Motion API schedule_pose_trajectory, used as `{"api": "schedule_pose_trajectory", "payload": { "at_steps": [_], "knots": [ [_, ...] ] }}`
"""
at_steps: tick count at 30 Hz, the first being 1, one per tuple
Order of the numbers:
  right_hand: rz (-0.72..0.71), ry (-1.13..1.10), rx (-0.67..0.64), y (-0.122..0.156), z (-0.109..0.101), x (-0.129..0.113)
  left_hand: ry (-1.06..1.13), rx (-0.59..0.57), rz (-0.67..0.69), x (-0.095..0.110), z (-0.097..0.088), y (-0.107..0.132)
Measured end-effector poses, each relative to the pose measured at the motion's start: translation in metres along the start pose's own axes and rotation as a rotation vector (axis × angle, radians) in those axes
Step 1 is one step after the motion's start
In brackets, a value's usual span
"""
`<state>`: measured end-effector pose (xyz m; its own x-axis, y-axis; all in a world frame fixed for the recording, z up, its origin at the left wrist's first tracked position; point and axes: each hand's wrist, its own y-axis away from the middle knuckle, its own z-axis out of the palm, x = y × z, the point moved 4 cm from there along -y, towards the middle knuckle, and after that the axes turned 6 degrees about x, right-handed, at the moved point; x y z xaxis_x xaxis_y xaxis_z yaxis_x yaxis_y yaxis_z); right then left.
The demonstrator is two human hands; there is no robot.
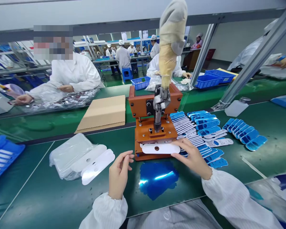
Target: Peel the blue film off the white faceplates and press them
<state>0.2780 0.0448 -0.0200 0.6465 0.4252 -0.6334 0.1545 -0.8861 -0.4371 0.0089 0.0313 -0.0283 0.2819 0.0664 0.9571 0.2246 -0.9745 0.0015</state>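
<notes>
My right hand (193, 157) pinches the right end of a long white panel (165, 149) with rounded ends and a round hole in its middle. The panel lies level at the front of an orange hand press (154, 125), just below its upper plate. Loosely bent and holding nothing I can see, my left hand (120, 171) hovers by the press's left front corner. A shiny blue film sheet (158, 179) lies on the bench in front of the press. More white panels (98, 167) rest at the left, partly on a plastic-wrapped stack (71, 156).
The press's cloth-wrapped lever (168, 54) stands upright. Right of it lie blue-filmed pieces (207, 122) and white remote-control faces (220, 142). A cardboard sheet (105, 111), a white bottle (237, 106) and a blue crate (4, 156) surround the bench. Co-workers sit opposite.
</notes>
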Motion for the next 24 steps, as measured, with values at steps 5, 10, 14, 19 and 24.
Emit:
{"api": "schedule_pose_trajectory", "payload": {
  "at_steps": [5,10,14,19,24],
  "knots": [
    [-0.018,0.083,0.062,-0.02,0.0,0.011,-0.251,-0.01,0.342,0.006,0.009,-0.009],
    [-0.013,0.097,0.013,-0.028,0.01,0.014,-0.283,0.004,0.441,0.005,0.02,-0.014],
    [-0.019,0.115,-0.008,-0.03,0.013,0.015,-0.274,0.024,0.467,0.0,0.021,-0.015],
    [-0.009,0.119,-0.043,-0.033,0.013,0.014,-0.371,0.049,0.547,-0.002,0.021,-0.013],
    [-0.03,0.12,-0.052,-0.034,0.013,0.013,-0.625,0.087,0.718,0.002,0.024,-0.011]
  ]
}}
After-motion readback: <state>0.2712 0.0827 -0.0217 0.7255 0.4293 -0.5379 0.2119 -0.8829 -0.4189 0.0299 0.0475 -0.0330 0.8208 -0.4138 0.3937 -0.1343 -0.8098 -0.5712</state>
